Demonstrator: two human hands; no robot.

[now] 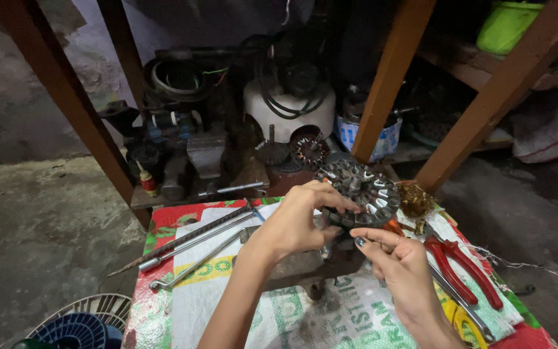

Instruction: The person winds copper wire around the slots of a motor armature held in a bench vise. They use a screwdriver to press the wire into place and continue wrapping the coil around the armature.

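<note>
Stator core [360, 190]: a round, dark metal ring of slotted teeth, held tilted above the far right part of the surface [163, 223], its rim catching pale glints.
Left hand [295, 223]: fingers closed over the near left edge of the ring, thumb beneath; clamped on it.
Right hand [398, 265]: fingertips pinching the ring's lower rim from below, wrist toward the near right corner; also gripping.
Metal block [298, 265]: a heavy, rust-brown piece sitting mid-surface just under the hands, rough and pitted.
Surface covering: a woven plastic sack [330, 317], white with green and yellow print, laid over a red flowered cloth.
Left side: a long ridged file [188, 238] and two slim steel rods [195, 262] lie slanted toward the near left corner.
Right edge: red-handled pliers [453, 265] rest beside a tangle of copper wire [414, 200], just behind the ring.
Floor, near left: a blue fan guard [82, 323] of thin wire ribs.
Risk: the ring looks heavy and is gripped only at its rim; a slipped hold could likely drop it onto the block or the fingers.
Risk: slot edges look sharp and may nick bare fingertips.
Risk: pliers near the edge could be knocked off by an elbow.
</note>
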